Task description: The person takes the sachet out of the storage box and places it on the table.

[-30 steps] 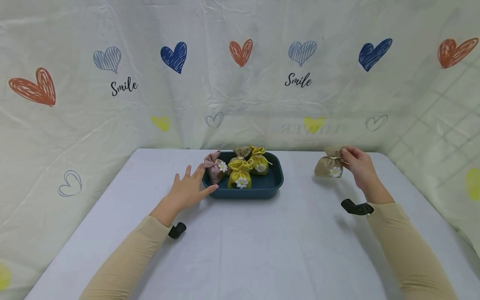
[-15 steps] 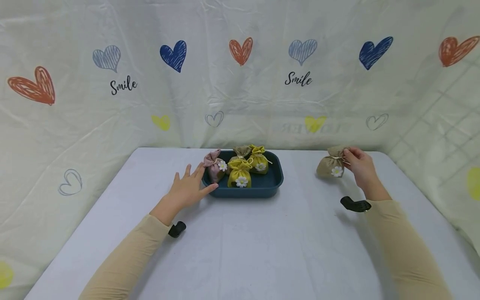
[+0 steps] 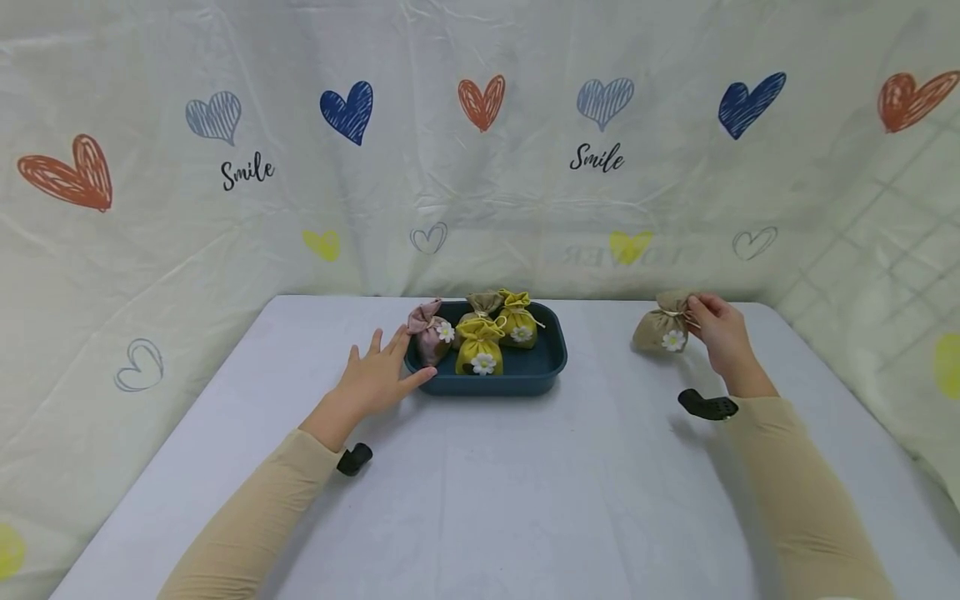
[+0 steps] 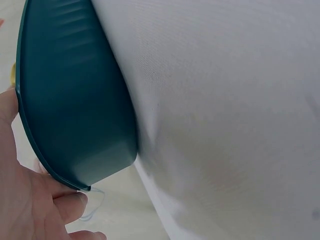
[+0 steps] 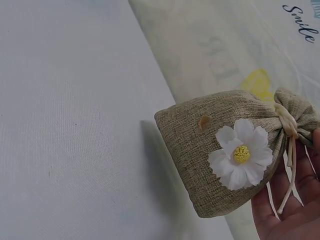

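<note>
Where hearts hang, white table (image 3: 480,483).

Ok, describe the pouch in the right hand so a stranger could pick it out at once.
Start at the white table and find the teal tray near its far edge. Look right of the tray: one tan pouch sits alone on the table, its tied neck pinched by the right hand. It is burlap-brown with a white daisy, and the only pouch outside the tray.
</note>
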### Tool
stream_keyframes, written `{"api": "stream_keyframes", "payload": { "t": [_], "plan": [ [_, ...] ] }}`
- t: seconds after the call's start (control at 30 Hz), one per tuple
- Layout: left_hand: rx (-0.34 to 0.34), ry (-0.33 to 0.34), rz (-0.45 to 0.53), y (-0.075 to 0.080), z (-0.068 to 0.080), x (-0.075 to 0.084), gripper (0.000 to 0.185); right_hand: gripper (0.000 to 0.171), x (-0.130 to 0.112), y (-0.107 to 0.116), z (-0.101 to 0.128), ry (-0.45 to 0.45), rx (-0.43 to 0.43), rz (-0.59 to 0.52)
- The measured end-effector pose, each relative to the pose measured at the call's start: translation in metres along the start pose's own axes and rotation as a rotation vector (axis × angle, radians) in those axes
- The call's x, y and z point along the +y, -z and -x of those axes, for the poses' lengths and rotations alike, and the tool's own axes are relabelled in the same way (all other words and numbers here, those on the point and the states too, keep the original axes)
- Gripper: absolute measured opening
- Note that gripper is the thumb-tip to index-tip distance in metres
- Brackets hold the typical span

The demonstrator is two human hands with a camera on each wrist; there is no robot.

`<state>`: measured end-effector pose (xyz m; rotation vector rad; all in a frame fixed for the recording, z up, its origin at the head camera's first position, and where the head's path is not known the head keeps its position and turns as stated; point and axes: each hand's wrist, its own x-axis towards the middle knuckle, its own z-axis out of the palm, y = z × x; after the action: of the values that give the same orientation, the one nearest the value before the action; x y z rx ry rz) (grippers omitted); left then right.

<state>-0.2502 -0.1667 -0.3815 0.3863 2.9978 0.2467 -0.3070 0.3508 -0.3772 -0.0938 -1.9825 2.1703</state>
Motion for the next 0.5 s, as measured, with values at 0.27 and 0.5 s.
{"api": "stream_keyframes", "payload": {
  "t": [0.27, 0.5],
  "plan": [
    [-0.002, -0.001, -0.004, 0.0, -0.001, 0.0, 0.093, 0.01, 0.008, 0.006, -0.002, 0.006, 0.002, -0.022],
    [0.0, 0.0, 0.002, 0.001, 0.0, 0.001, 0.092, 0.007, 0.011, 0.008, -0.006, -0.036, 0.02, 0.068]
  ]
}}
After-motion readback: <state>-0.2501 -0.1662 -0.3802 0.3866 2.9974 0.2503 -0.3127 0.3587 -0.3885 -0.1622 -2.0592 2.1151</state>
